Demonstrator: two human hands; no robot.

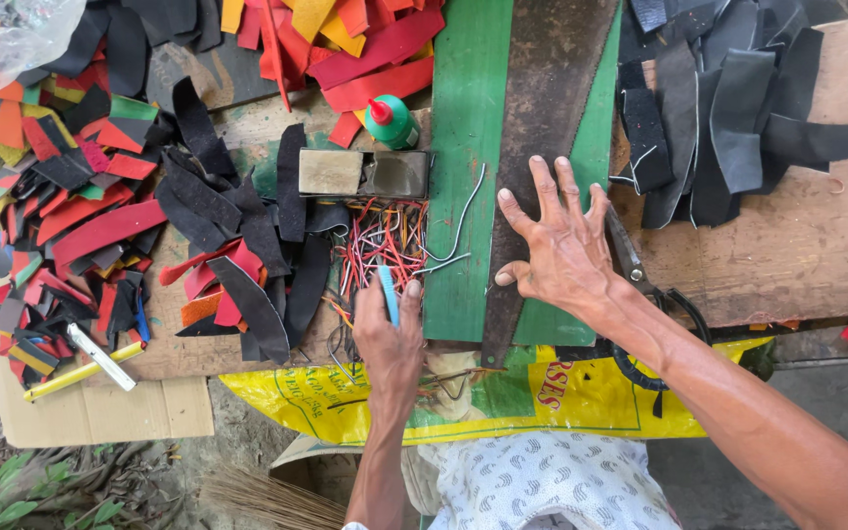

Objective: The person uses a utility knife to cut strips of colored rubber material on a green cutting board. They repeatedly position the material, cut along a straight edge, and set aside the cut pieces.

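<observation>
the left hand point(390, 339) pinches a small blue tool point(388, 292) at the green sheet's point(463, 147) edge; the right hand point(561, 245) lies on the dark strip point(547, 118), fingers spread wide. if that palm eases, the strip could slide (scissors point(640, 285) sit close by).

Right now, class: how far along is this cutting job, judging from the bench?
Done: piles of cut strips lie left. In hand: the right hand presses the dark brown sheet flat on the green board; the left hand pinches a small blue tool. Left: that sheet looks uncut.
</observation>
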